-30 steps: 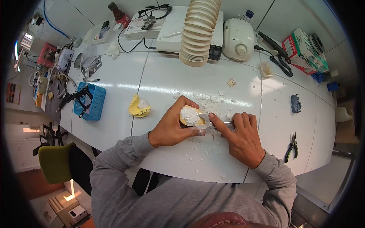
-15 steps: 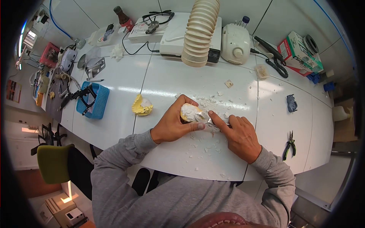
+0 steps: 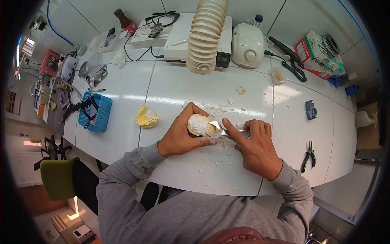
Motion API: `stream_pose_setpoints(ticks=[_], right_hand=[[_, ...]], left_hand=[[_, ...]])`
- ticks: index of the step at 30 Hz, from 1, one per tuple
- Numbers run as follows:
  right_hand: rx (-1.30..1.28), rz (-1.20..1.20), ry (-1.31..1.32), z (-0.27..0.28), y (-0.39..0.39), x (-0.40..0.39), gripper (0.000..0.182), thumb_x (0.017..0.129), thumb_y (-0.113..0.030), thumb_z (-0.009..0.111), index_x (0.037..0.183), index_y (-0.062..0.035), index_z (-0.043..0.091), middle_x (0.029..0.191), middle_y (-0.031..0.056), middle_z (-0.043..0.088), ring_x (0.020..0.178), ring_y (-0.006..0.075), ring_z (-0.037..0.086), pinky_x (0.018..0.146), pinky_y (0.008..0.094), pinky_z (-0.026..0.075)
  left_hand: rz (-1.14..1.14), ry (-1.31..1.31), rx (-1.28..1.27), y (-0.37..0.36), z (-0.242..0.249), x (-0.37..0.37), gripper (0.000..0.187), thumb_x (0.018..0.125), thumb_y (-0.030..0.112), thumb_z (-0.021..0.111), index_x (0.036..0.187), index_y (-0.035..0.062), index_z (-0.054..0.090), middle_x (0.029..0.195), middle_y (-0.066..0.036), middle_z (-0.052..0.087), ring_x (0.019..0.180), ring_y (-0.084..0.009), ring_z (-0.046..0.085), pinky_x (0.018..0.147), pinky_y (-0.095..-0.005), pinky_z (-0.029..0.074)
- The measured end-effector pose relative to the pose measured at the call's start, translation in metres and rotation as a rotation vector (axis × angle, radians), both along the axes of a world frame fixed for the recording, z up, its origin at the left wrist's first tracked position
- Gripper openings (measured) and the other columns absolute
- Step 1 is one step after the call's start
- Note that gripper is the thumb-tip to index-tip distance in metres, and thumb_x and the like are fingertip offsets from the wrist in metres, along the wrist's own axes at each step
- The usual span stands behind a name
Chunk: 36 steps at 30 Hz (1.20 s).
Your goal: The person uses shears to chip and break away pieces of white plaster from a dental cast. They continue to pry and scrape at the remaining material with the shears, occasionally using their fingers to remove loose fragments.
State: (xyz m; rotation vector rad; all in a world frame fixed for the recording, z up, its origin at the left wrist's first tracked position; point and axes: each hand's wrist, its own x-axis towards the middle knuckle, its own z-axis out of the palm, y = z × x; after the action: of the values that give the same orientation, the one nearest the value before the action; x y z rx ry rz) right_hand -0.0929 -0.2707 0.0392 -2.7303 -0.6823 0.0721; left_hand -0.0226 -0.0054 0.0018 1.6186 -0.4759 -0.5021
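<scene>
My left hand [image 3: 183, 134] is wrapped round a yellow piece filled with white plaster [image 3: 199, 124], held above the white table. In my right hand [image 3: 255, 147] is a shiny metal tool [image 3: 217, 129], its rounded end touching the right side of the yellow piece. My right index finger stretches along the tool; its handle is partly hidden under my fingers. White crumbs [image 3: 219, 163] lie scattered around both hands. Left of my left hand rests a second yellow piece [image 3: 146, 116] with some white in it.
A blue basket [image 3: 105, 114] stands at the left. A ribbed hose [image 3: 207, 36] hangs at the back, near a white control box [image 3: 248, 46]. Pliers [image 3: 308, 156] and a grey-blue lump [image 3: 310, 110] lie at the right; a green and white box [image 3: 317, 53] stands behind them.
The metal tool's rounded end shows more fully now, and more yellow is visible beside the plaster. The whole view has shifted slightly. Both hands keep their holds.
</scene>
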Motion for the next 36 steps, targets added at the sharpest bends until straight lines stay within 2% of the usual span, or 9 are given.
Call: stream_pose_setpoints(ticks=[5, 8, 11, 14, 17, 27, 30, 33, 36], right_hand=[[0.020, -0.007, 0.042, 0.002, -0.002, 0.001, 0.090, 0.085, 0.009, 0.059, 0.164, -0.0309, 0.042, 0.107, 0.0157, 0.047, 0.101, 0.0316, 0.046, 0.097, 0.0449, 0.033], [0.052, -0.019, 0.037, 0.000, -0.002, -0.001, 0.091, 0.084, 0.009, 0.059, 0.164, -0.0307, 0.041, 0.109, 0.0163, 0.047, 0.102, 0.0320, 0.046, 0.099, 0.0457, 0.033], [0.059, -0.029, 0.027, -0.002, -0.001, -0.001, 0.093, 0.083, 0.010, 0.059, 0.164, -0.0307, 0.041, 0.109, 0.0165, 0.047, 0.103, 0.0323, 0.046, 0.100, 0.0459, 0.032], [0.045, -0.017, 0.064, 0.001, -0.002, -0.001, 0.095, 0.081, 0.011, 0.059, 0.165, -0.0309, 0.041, 0.109, 0.0164, 0.047, 0.103, 0.0324, 0.046, 0.100, 0.0460, 0.032], [0.037, 0.000, 0.083, 0.004, -0.003, 0.000, 0.097, 0.080, 0.012, 0.059, 0.165, -0.0311, 0.040, 0.109, 0.0162, 0.047, 0.103, 0.0323, 0.046, 0.101, 0.0456, 0.032], [-0.009, 0.004, 0.080, 0.007, -0.005, -0.001, 0.102, 0.076, 0.014, 0.057, 0.165, -0.0346, 0.040, 0.110, 0.0173, 0.050, 0.105, 0.0327, 0.048, 0.101, 0.0449, 0.034], [-0.039, 0.049, -0.028, 0.004, -0.007, 0.000, 0.096, 0.078, 0.012, 0.060, 0.165, -0.0256, 0.040, 0.111, 0.0188, 0.052, 0.104, 0.0328, 0.052, 0.097, 0.0448, 0.041], [0.238, -0.141, -0.093, -0.009, -0.003, -0.003, 0.081, 0.078, 0.011, 0.064, 0.156, -0.0100, 0.052, 0.111, 0.0202, 0.053, 0.096, 0.0314, 0.059, 0.082, 0.0421, 0.053], [0.237, -0.081, -0.161, -0.012, -0.013, -0.001, 0.063, 0.078, 0.010, 0.068, 0.140, 0.0018, 0.064, 0.109, 0.0206, 0.054, 0.083, 0.0295, 0.063, 0.068, 0.0382, 0.058]], left_hand=[[-0.003, 0.025, 0.038, -0.001, 0.006, 0.000, 0.072, 0.076, 0.023, 0.098, 0.124, 0.0056, 0.047, 0.115, -0.004, 0.054, 0.107, -0.0099, 0.059, 0.093, -0.0253, 0.052], [0.018, -0.104, 0.050, -0.003, 0.003, 0.001, 0.071, 0.077, 0.030, 0.098, 0.119, 0.0027, 0.049, 0.111, -0.010, 0.064, 0.102, -0.0144, 0.067, 0.087, -0.0287, 0.057], [0.021, -0.153, 0.105, -0.003, 0.001, -0.002, 0.071, 0.075, 0.031, 0.099, 0.119, 0.0025, 0.050, 0.109, -0.010, 0.065, 0.101, -0.0151, 0.068, 0.085, -0.0289, 0.057], [0.031, -0.079, 0.088, -0.003, 0.001, -0.003, 0.074, 0.073, 0.025, 0.100, 0.124, 0.0064, 0.050, 0.110, -0.003, 0.053, 0.100, -0.0104, 0.056, 0.085, -0.0253, 0.048], [0.019, -0.175, 0.087, -0.002, 0.001, 0.000, 0.073, 0.074, 0.032, 0.100, 0.119, 0.0025, 0.050, 0.107, -0.009, 0.066, 0.099, -0.0148, 0.068, 0.086, -0.0288, 0.056], [-0.029, -0.129, 0.124, -0.002, 0.003, 0.000, 0.073, 0.075, 0.032, 0.100, 0.120, 0.0034, 0.050, 0.110, -0.009, 0.066, 0.100, -0.0144, 0.067, 0.086, -0.0288, 0.055], [-0.023, -0.086, 0.102, -0.001, 0.003, 0.001, 0.072, 0.075, 0.031, 0.100, 0.120, 0.0039, 0.050, 0.112, -0.008, 0.063, 0.103, -0.0140, 0.065, 0.087, -0.0283, 0.054], [0.010, -0.040, 0.062, 0.000, 0.000, 0.002, 0.073, 0.074, 0.028, 0.100, 0.122, 0.0051, 0.051, 0.114, -0.006, 0.059, 0.106, -0.0124, 0.062, 0.091, -0.0271, 0.053], [0.021, 0.019, 0.054, 0.000, 0.000, 0.001, 0.075, 0.072, 0.025, 0.101, 0.125, 0.0068, 0.050, 0.116, -0.003, 0.054, 0.108, -0.0101, 0.058, 0.095, -0.0258, 0.052]])
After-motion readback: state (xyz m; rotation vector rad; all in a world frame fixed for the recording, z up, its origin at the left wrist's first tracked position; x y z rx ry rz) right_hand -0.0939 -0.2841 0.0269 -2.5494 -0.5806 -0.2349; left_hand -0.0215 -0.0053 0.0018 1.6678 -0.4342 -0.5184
